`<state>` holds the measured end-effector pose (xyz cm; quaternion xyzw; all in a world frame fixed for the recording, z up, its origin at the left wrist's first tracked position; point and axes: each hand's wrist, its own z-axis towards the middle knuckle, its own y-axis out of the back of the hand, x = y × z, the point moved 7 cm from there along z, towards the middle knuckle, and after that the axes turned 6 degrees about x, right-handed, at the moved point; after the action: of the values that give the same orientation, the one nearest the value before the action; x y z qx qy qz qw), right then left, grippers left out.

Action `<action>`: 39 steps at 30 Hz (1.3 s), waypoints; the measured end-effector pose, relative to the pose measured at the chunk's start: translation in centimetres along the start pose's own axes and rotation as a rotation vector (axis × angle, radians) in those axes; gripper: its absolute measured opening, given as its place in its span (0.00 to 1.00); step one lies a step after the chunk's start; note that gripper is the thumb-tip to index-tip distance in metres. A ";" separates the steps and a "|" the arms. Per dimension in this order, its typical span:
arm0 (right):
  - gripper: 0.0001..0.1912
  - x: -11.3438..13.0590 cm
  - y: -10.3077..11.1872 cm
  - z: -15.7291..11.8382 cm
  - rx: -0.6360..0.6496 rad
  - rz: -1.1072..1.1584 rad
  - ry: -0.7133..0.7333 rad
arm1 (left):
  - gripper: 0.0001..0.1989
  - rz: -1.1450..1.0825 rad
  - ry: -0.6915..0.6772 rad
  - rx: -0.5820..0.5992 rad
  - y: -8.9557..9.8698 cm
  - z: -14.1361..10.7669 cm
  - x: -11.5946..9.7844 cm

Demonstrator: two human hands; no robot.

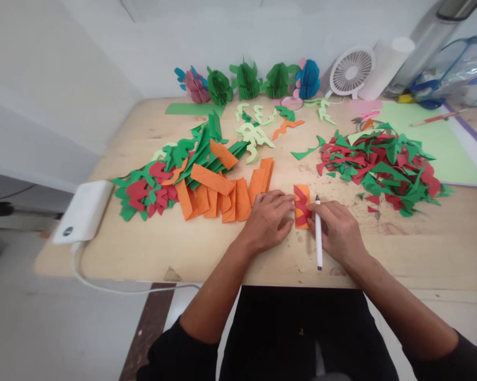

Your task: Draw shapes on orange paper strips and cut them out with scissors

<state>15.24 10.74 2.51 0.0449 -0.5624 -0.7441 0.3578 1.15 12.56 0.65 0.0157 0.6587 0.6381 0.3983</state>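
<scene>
A small orange paper strip (297,189) lies upright on the table between my hands. On top of it rests a red wavy paper cutout (301,198). My left hand (271,219) lies flat at the strip's left edge, fingers stretched out. My right hand (339,228) holds a white marker (319,238) between its fingers, dark tip pointing away from me. Fingertips of the right hand touch the strip's right side. Just left of my left hand spreads a row of folded orange paper strips (242,200).
Green and red cutouts (137,193) lie at the left, paper scraps (385,164) at the right. A white power bank (83,211) with a cable sits at the left edge. Paper honeycomb figures (247,80) and a small fan (351,71) stand along the wall.
</scene>
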 end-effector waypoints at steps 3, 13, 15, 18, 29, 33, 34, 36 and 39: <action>0.10 0.0 -0.1 0.0 0.002 0.000 0.005 | 0.12 -0.003 0.002 -0.002 0.0 0.0 0.0; 0.08 0.2 -0.1 0.0 0.007 -0.044 0.020 | 0.11 -0.007 0.007 -0.006 0.1 0.0 -0.1; 0.08 0.3 -0.1 0.1 0.014 -0.074 0.022 | 0.11 -0.009 0.007 -0.009 0.2 0.0 -0.2; 0.09 0.5 0.0 0.2 0.018 -0.101 0.028 | 0.10 -0.006 0.007 -0.028 0.3 0.1 -0.4; 0.09 0.6 0.1 0.2 0.005 -0.098 0.019 | 0.11 0.031 0.018 -0.054 0.0 0.3 -0.2; 0.09 0.6 0.1 0.2 0.008 -0.090 0.013 | 0.11 0.017 0.023 -0.046 0.0 0.3 -0.1; 0.09 0.6 0.1 0.2 0.010 -0.091 0.013 | 0.11 0.013 0.022 -0.047 0.0 0.3 -0.1; 0.08 0.6 0.1 0.2 0.013 -0.091 0.013 | 0.10 0.012 0.021 -0.046 0.0 0.3 -0.1; 0.09 0.5 0.0 0.1 0.011 -0.078 0.012 | 0.10 0.018 0.022 -0.039 -0.1 0.3 -0.1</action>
<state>14.80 10.54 2.78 0.0730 -0.5622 -0.7541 0.3314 1.39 12.75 0.65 0.0069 0.6506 0.6544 0.3853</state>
